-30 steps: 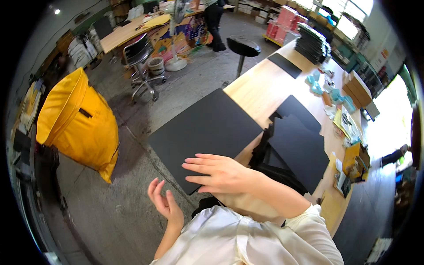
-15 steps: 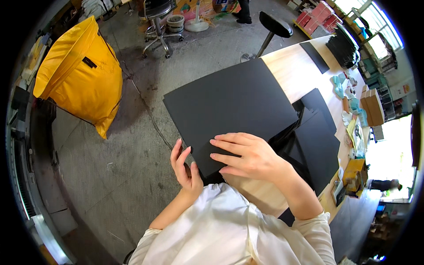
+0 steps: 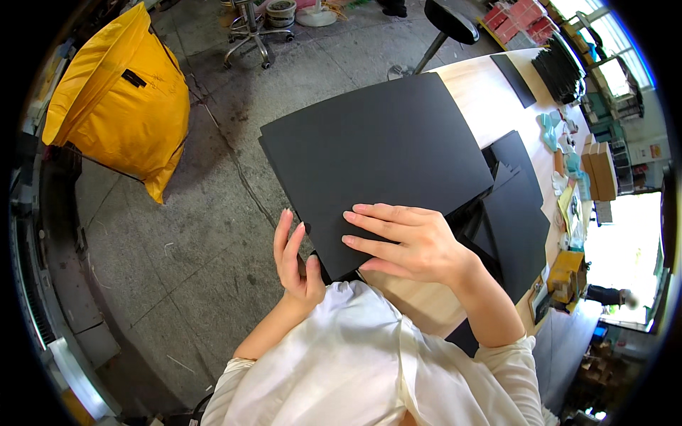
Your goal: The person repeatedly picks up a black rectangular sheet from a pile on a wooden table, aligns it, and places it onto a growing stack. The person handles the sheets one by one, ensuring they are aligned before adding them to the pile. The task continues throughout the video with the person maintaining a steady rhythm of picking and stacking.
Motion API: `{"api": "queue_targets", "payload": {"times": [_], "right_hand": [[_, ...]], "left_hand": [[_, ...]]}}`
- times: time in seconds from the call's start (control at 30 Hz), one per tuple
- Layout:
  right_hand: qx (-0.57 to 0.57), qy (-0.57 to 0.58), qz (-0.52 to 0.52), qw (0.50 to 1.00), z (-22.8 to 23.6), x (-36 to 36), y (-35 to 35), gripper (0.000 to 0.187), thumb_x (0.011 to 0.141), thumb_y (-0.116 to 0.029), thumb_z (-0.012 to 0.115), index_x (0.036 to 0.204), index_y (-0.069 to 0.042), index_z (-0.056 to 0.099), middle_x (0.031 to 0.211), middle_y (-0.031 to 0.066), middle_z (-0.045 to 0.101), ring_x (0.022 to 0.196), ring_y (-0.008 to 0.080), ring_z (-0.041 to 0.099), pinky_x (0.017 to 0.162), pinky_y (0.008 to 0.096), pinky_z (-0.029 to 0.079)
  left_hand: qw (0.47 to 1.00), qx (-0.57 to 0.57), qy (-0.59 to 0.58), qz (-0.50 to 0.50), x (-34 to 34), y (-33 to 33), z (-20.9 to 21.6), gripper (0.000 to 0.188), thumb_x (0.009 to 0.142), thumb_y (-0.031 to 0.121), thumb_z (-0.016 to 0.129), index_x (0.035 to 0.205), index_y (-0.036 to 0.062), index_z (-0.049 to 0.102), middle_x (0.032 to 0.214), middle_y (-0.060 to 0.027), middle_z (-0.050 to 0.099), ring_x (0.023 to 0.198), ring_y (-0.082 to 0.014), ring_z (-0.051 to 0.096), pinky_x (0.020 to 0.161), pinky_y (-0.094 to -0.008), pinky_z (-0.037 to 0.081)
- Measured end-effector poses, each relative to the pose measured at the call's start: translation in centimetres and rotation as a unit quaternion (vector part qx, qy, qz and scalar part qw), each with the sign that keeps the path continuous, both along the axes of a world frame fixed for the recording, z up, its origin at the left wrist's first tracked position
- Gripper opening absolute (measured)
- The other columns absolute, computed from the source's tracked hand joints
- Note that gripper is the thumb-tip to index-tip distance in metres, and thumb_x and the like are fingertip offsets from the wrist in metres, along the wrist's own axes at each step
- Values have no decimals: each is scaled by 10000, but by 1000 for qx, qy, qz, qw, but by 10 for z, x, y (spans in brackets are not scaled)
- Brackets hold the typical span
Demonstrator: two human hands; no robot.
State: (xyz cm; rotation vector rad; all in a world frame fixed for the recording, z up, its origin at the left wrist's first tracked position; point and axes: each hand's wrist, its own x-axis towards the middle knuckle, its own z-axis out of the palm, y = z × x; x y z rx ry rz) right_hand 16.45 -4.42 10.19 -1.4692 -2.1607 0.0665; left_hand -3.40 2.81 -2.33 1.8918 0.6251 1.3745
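Note:
A stack of large black sheets (image 3: pixel 376 142), cardboard-like, lies over the near left part of the wooden table, its left corner jutting past the edge. My right hand (image 3: pixel 415 241) rests flat on the top sheet near its front corner, fingers stretched and slightly spread. Beside the stack's left edge is my left hand (image 3: pixel 297 259), fingers raised and apart, the fingertips close to or touching the edge. What lies under the top sheets is mostly hidden. To the right, more black sheets (image 3: pixel 515 227) overlap in a loose, fanned pile.
On the wooden table (image 3: pixel 472 89) a black strip (image 3: pixel 513 79) and a stack of black pieces (image 3: pixel 558 74) lie at the far end. Small cartons (image 3: pixel 600 170) and a yellow box (image 3: pixel 568 277) line the right side. A yellow bag (image 3: pixel 121 99) and a stool (image 3: pixel 452 23) stand on the floor.
The view has shifted slightly, so the floor items sit higher in the picture. Both hands keep nearly the same pose at the black stack.

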Motion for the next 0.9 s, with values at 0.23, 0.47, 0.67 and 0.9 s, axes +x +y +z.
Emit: {"api": "queue_targets", "payload": {"times": [0.23,0.47,0.67,0.9], "right_hand": [[-96,211,-66,971,10,1,4,201,833,-86,687,1016,-15,729,1056,123,728,1046,290,688,913,381,547],[-140,281,-111,943,14,1,7,216,927,-212,630,939,-27,742,973,121,734,1000,253,699,827,350,568],[-135,285,-107,943,11,2,5,218,928,-214,629,951,-26,738,979,113,735,1012,253,696,847,352,567],[-128,281,-98,946,10,3,5,220,925,-211,629,954,-19,733,984,112,734,1020,259,692,863,356,565]], "left_hand": [[981,188,2,-44,-5,-2,4,524,869,216,512,1322,-46,513,1416,-284,445,1326,-471,423,1091,-567,332],[982,186,26,-19,9,-11,14,644,879,272,520,1405,-82,403,1420,-313,414,1293,-521,419,1051,-569,376],[978,203,44,-15,9,-12,11,668,894,290,504,1431,-79,358,1437,-308,391,1301,-519,406,1054,-564,373],[976,211,50,-9,11,-13,7,692,918,322,492,1453,-78,315,1467,-316,334,1312,-538,374,1067,-574,352]]}}
